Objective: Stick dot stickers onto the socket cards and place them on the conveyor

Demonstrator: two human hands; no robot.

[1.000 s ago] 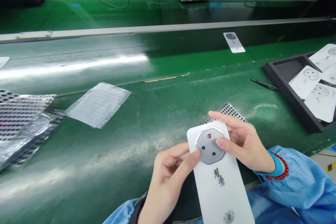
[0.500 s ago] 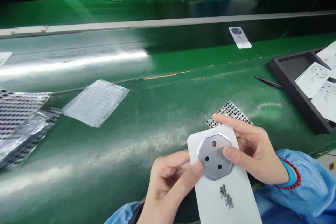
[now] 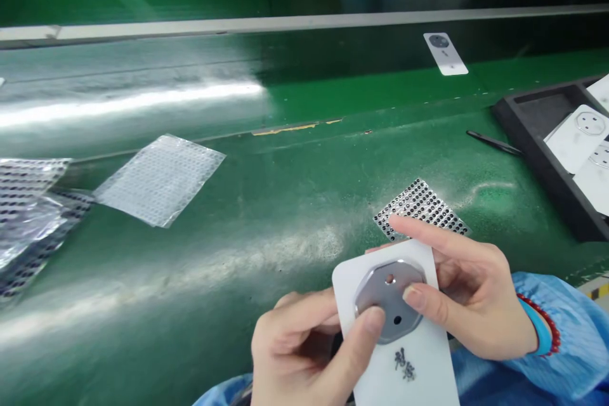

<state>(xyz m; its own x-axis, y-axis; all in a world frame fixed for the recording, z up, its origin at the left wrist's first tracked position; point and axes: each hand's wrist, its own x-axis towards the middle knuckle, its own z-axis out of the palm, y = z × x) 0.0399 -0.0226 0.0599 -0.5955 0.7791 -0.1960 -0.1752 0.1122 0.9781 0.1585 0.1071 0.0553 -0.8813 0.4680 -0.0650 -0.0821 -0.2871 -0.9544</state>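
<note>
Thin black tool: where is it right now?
In the head view, right side: the thin black tool lies on the green table, beside the left edge of the black tray and beyond the right hand.

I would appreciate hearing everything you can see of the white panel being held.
The white panel looks flat and smooth, one upper corner rounded, its lower end out of frame. It bears a shiny grey, many-sided plate, two holes visible, with dark lettering below. The left hand and right hand hold it aslant near a dotted sheet, thumbs on the plate.
</note>
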